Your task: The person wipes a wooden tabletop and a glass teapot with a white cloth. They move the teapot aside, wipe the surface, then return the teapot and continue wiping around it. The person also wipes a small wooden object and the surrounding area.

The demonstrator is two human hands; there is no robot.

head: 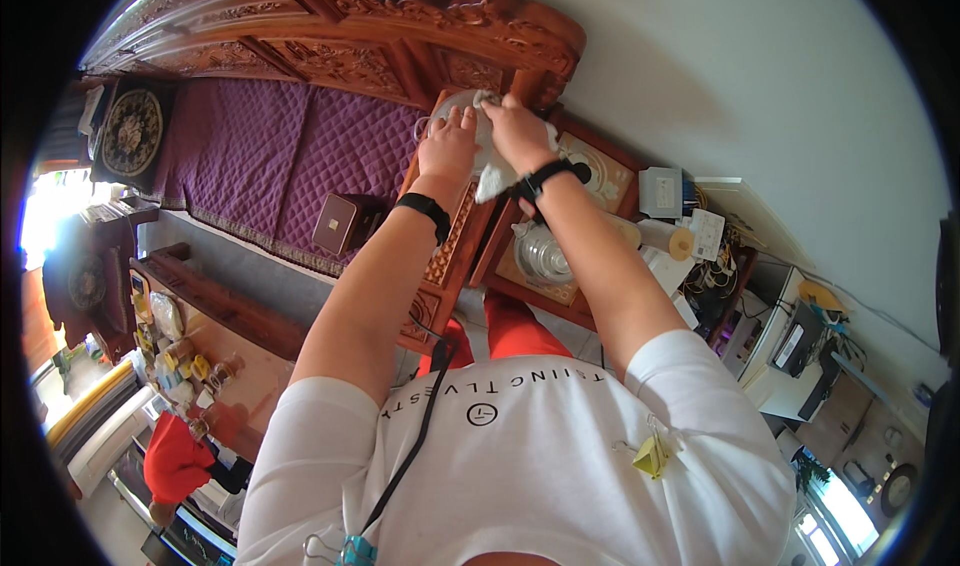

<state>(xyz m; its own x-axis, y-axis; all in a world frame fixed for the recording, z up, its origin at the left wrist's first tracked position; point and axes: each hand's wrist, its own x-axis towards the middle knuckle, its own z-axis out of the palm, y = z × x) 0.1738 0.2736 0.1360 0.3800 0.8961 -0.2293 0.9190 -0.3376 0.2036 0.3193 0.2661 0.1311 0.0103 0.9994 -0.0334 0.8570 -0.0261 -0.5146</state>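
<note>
My left hand [448,146] lies with its fingers extended against a clear, rounded object [484,142] on the wooden arm of the carved sofa; its exact kind cannot be told. Close beside it, my right hand [519,132] grips a white cloth [493,181]. Part of the cloth shows past the fingertips, and another part hangs below the hand. Both hands hide much of the clear object. Just right of the sofa arm, a glass vessel with a lid [541,255] stands on a wooden side table [486,264], partly behind my right forearm.
A purple quilted cover [247,146] lies on the carved wooden sofa [330,48], with a brown box [335,225] on it. At right are a grey box [661,193] and tangled cables [701,288]. A person in red [176,457] is at lower left, near a table [259,382] holding jars.
</note>
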